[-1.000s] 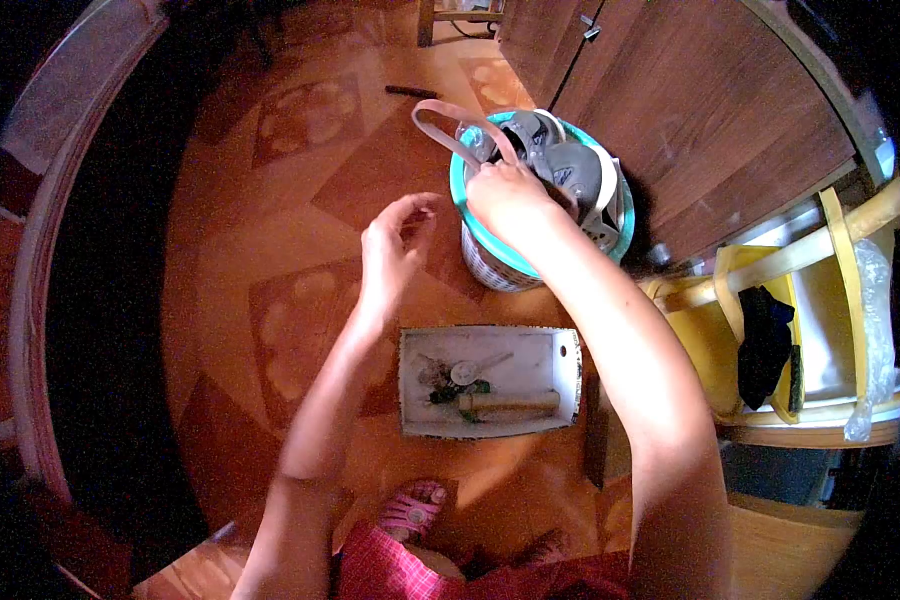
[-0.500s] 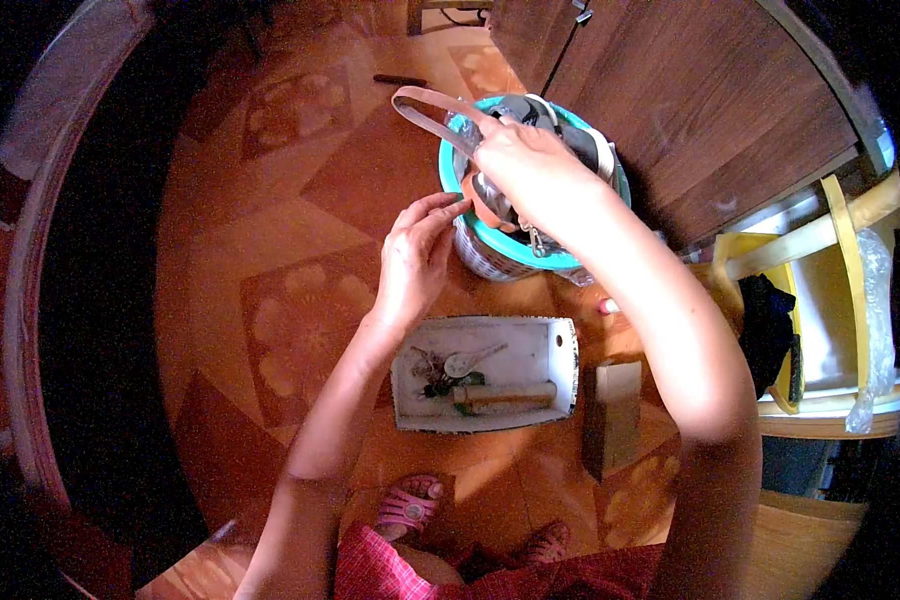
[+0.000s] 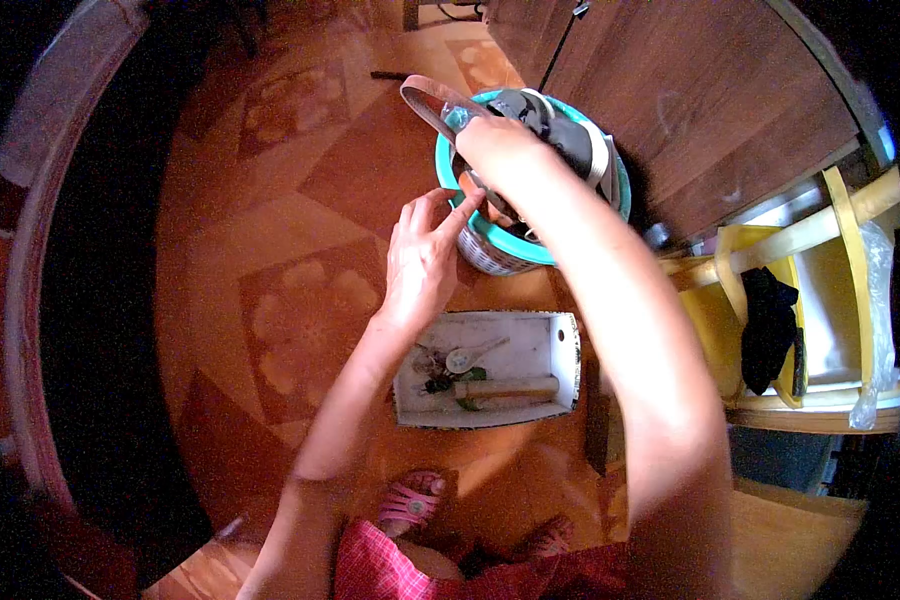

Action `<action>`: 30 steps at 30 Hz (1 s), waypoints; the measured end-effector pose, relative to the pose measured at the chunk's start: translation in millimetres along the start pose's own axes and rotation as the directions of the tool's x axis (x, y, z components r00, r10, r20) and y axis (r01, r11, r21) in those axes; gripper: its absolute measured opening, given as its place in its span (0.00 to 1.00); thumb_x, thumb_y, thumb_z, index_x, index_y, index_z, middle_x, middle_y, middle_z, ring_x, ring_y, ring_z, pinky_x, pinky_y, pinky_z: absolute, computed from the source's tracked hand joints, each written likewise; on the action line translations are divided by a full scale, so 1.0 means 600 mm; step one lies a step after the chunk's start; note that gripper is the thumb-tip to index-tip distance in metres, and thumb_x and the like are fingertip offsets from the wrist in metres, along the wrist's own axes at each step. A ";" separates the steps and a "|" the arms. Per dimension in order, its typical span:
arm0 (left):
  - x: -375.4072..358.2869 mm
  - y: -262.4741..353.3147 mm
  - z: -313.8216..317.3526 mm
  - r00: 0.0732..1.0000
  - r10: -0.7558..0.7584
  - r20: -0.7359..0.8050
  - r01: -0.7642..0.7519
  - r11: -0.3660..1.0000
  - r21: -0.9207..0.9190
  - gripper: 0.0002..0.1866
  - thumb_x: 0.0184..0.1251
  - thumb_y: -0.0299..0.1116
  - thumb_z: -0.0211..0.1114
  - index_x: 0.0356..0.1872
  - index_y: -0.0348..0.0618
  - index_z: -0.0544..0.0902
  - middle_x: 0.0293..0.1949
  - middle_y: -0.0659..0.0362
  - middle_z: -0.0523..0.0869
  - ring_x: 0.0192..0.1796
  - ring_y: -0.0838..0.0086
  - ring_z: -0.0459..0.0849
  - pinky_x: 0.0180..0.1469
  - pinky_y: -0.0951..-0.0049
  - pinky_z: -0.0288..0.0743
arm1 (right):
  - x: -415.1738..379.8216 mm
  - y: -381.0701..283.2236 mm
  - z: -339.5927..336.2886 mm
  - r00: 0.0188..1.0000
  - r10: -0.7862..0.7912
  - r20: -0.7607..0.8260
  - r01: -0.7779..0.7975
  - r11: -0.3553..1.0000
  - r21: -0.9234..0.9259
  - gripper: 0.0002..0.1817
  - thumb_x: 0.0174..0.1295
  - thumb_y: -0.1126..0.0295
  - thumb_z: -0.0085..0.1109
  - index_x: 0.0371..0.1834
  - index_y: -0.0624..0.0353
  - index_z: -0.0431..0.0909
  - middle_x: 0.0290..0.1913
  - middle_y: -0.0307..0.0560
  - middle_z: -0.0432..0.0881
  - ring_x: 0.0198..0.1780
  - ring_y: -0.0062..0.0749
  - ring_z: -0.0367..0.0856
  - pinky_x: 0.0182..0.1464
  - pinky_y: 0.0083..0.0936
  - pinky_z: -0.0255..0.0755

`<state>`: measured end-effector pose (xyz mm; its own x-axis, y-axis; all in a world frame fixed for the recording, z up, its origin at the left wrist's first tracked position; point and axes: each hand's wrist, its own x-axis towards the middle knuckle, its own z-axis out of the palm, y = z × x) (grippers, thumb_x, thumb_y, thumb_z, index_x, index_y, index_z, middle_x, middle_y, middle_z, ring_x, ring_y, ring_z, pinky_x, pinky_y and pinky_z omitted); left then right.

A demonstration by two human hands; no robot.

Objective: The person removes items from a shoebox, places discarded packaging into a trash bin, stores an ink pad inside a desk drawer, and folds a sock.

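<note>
Since the earlier frame, the right hand (image 3: pixel 500 148) has shifted a little toward the near left side of the basket (image 3: pixel 505 243), and the left hand (image 3: pixel 422 262) has straightened a finger over its rim.

In the head view, the basket has a turquoise rim and stands on the patterned floor (image 3: pixel 310 200), near the brown wooden cabinet (image 3: pixel 700 100). The right hand is over the basket's opening with its fingers bent down and mostly hidden (whether they pinch anything, I cannot tell). A brownish strap (image 3: pixel 425 92) loops out beside that hand, past the far left part of the rim. The left hand is at the left side of the rim, its fingers spread, one of them reaching toward an orange item (image 3: pixel 468 184) inside (contact is unclear). Grey and white shoes (image 3: pixel 567 140) fill the right side of the basket.

Closer to the person, a shallow white box (image 3: pixel 407 402) lies on the floor, apart from the basket. In it are a pale spoon (image 3: pixel 470 356), a light cylindrical piece (image 3: pixel 518 388) and some dark bits (too small to name). At the right, a black cloth (image 3: pixel 767 330) hangs on a yellow frame (image 3: pixel 842 215).
</note>
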<state>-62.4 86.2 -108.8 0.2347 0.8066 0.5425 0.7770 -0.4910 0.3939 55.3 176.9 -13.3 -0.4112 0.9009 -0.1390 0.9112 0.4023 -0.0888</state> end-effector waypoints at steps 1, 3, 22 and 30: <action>-0.002 -0.002 0.001 1.000 0.008 -0.014 -0.008 1.000 0.004 0.31 0.48 0.16 0.54 0.56 0.53 0.75 0.51 0.50 0.73 0.51 0.56 0.72 0.52 0.61 0.69 | -0.009 -0.004 -0.014 0.996 0.069 0.055 -0.073 0.994 0.086 0.12 0.45 0.72 0.60 0.34 0.62 0.82 0.35 0.58 0.82 0.40 0.47 0.82 0.44 0.33 0.75; -0.004 -0.001 0.004 1.000 0.012 -0.026 -0.011 1.000 0.005 0.31 0.47 0.16 0.54 0.56 0.53 0.75 0.51 0.50 0.72 0.51 0.55 0.72 0.52 0.60 0.69 | -0.008 0.024 -0.019 0.987 -0.148 0.062 0.150 0.988 -0.027 0.10 0.51 0.74 0.53 0.35 0.57 0.82 0.36 0.58 0.81 0.40 0.46 0.81 0.42 0.36 0.73; -0.001 0.022 0.009 0.999 -0.041 -0.028 0.041 0.999 -0.015 0.34 0.43 0.13 0.52 0.57 0.51 0.73 0.56 0.45 0.67 0.55 0.51 0.68 0.58 0.59 0.66 | -0.182 0.105 0.083 0.919 0.304 -0.252 0.140 0.347 0.927 0.08 0.63 0.68 0.53 0.36 0.62 0.77 0.34 0.41 0.81 0.32 0.24 0.81 0.34 0.20 0.74; 0.000 0.027 0.012 0.995 -0.093 0.035 0.094 0.995 -0.014 0.34 0.44 0.17 0.57 0.58 0.54 0.72 0.59 0.45 0.64 0.59 0.51 0.65 0.60 0.59 0.65 | -0.196 0.127 0.083 0.950 0.259 -0.176 0.170 0.046 0.984 0.07 0.66 0.70 0.47 0.41 0.61 0.73 0.35 0.38 0.77 0.36 0.20 0.76 0.41 0.16 0.72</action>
<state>-45.7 80.4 -107.9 0.1814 0.8599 0.4771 0.7874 -0.4177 0.4534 172.0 93.8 -52.8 -0.1499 0.9885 0.0183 -0.0514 0.0107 -0.9986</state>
